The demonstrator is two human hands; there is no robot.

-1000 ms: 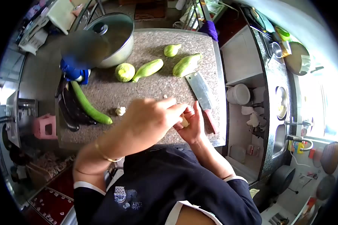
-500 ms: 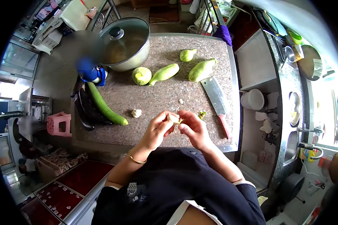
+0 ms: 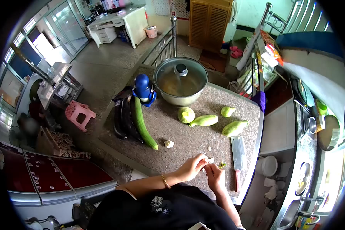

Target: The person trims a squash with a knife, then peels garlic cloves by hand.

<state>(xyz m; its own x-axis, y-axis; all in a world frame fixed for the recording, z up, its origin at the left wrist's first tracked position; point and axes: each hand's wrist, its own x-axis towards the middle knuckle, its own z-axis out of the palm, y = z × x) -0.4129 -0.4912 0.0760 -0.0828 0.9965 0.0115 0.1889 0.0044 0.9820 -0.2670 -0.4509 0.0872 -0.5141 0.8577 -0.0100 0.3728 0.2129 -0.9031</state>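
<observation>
Above the front of the stone-topped table (image 3: 191, 147), my left hand (image 3: 193, 168) and my right hand (image 3: 215, 177) meet, fingers closed together. Between the fingertips of both shows a small pale garlic clove (image 3: 210, 160), mostly covered by the fingers. A loose clove or piece of peel (image 3: 209, 148) lies just beyond my hands. To their left sits a whole garlic bulb (image 3: 169, 143). Right beside my right hand are some green trimmings (image 3: 222, 165). Farther right lies a cleaver (image 3: 239, 153) with a red handle, its blade pointing away from me.
Light-green squashes (image 3: 204, 120) lie at the right back near a lidded pot (image 3: 182, 82). A long green gourd (image 3: 142, 122), dark eggplants (image 3: 122, 119) and a blue round-topped device (image 3: 143, 89) occupy the left side. A pink stool (image 3: 79, 115) stands on the floor.
The view has swung up and left, showing more of the room. My hands stay together over the same spot, still pinching the clove; my right hand has turned so its back shows.
</observation>
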